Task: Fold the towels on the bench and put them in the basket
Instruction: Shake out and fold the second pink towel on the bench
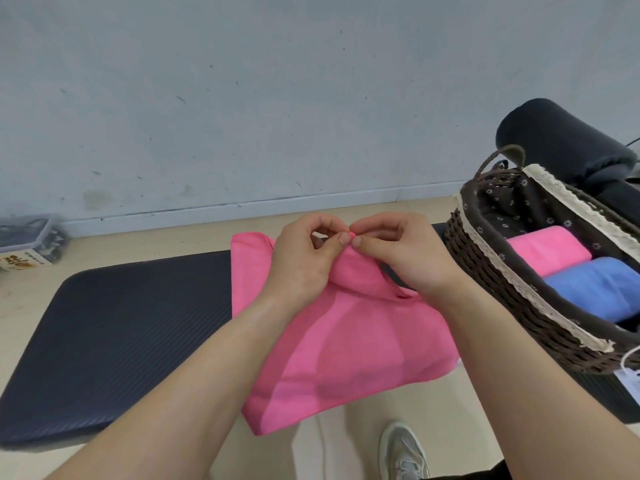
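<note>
A pink towel [346, 348] lies across the dark padded bench [114, 337], its near edge hanging over the front. My left hand [304, 261] and my right hand [401, 258] meet above its far part, each pinching the same raised pink corner between thumb and fingertips. To the right stands a brown wicker basket [485, 271] with a lace-trimmed dark flowered lining. Inside it lie a rolled pink towel [547, 251] and a rolled blue towel [599, 289] side by side.
A dark cylindrical bolster [561, 140] lies behind the basket. A clear plastic box [31, 237] with small items sits on the floor at the far left by the wall. My shoe [403, 452] shows on the floor below the bench's front edge.
</note>
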Demonstrator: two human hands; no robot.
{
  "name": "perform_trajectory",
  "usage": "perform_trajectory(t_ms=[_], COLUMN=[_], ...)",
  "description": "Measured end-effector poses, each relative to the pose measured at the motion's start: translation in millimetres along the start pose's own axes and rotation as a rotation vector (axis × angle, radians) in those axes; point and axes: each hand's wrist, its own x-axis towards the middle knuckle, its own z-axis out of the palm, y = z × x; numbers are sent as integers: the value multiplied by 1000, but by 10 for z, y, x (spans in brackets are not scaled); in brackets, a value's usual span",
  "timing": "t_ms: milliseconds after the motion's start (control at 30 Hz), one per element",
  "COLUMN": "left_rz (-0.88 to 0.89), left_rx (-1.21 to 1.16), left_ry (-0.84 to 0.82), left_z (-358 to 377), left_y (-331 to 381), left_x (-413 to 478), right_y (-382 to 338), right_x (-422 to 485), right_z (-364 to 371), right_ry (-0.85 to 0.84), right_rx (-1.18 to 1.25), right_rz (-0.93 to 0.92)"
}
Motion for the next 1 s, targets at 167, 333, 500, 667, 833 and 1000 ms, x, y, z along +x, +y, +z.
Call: perform_trajectory(t_ms=[167, 333, 500, 667, 833, 1000], left_rz=[-3, -8, 19, 82, 55, -37], left_rx=[-70, -116, 82, 765, 1029, 1164], left_ry=[-16, -48, -226, -389, -290, -168], left_z=[75, 93, 2, -295, -642, -952], left_y=[10, 44, -58, -283, -445, -588], left_x=[-11, -21, 32, 131, 194, 120], right_y=[0, 39, 88, 113, 268, 266], right_x=[-65, -94, -104, -120, -55, -45], right_z=[-91, -172, -249, -316, -341, -301], right_ry=[-60, -35, -9, 36, 136, 215], right_rx=[3, -59, -57, -79, -263, -489], right_rz=[8, -22, 4, 4, 14, 0])
